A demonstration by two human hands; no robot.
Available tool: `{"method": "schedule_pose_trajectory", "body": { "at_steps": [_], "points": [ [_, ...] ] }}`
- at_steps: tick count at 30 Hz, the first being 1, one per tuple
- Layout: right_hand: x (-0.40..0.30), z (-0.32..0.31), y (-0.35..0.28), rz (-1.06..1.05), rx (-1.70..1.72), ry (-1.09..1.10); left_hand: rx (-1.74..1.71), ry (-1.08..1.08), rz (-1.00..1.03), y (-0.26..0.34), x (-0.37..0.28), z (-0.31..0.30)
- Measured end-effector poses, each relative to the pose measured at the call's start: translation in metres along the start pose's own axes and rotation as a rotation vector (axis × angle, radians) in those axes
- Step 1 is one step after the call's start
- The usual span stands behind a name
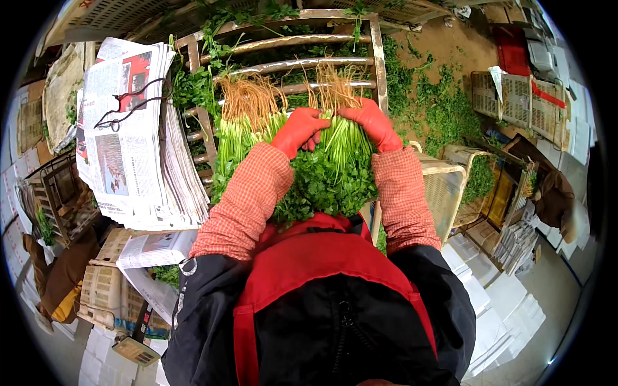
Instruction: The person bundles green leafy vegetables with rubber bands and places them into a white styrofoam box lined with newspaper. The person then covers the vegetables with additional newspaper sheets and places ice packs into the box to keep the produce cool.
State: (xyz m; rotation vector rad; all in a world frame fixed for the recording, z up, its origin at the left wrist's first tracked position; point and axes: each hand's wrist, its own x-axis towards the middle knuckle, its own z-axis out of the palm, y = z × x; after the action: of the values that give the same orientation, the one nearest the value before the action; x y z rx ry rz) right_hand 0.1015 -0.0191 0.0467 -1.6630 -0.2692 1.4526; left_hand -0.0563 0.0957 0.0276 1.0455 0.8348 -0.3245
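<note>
Both my hands wear red rubber gloves. My left hand [300, 131] lies at the left edge of a bunch of coriander [344, 144], just below its brown roots, fingers bent; whether it grips stems is unclear. On the bunch's right, my right hand [371, 123] is closed around the upper stems near the roots. Another rooted bunch [246, 125] rests to the left on the slatted rack [381, 62]. Roots point away from me and leaves towards my red apron [333, 255]. A thick stack of newspapers [130, 140], topped by a dark cord [140, 102], sits left of the bunches.
Loose greens [446, 106] litter the brown floor at the right. Plastic crates [442, 183] stand beside my right arm, more crates [519, 99] farther off. At the lower left are a crate [104, 294] and a scale [136, 351]. White boxes [507, 309] lie at the lower right.
</note>
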Motion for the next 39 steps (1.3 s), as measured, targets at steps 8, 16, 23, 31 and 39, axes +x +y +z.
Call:
{"method": "schedule_pose_trajectory", "body": {
  "at_steps": [8,16,23,31,39],
  "points": [
    [0.006,0.004,0.009,-0.001,0.076,-0.011,0.064,-0.114,0.066,-0.002,-0.002,-0.002],
    [0.002,0.003,0.008,-0.035,-0.019,-0.109,0.112,-0.143,0.107,-0.002,-0.008,0.000],
    [-0.003,0.011,-0.010,-0.165,-0.307,-0.241,0.371,0.141,0.061,0.006,-0.017,0.025],
    [0.011,0.011,0.031,-0.118,-0.220,0.199,0.738,0.699,0.331,-0.015,-0.022,0.020],
    [0.045,0.036,0.013,-0.100,-0.325,0.119,0.882,0.617,0.091,-0.006,-0.006,0.001]
  ]
}}
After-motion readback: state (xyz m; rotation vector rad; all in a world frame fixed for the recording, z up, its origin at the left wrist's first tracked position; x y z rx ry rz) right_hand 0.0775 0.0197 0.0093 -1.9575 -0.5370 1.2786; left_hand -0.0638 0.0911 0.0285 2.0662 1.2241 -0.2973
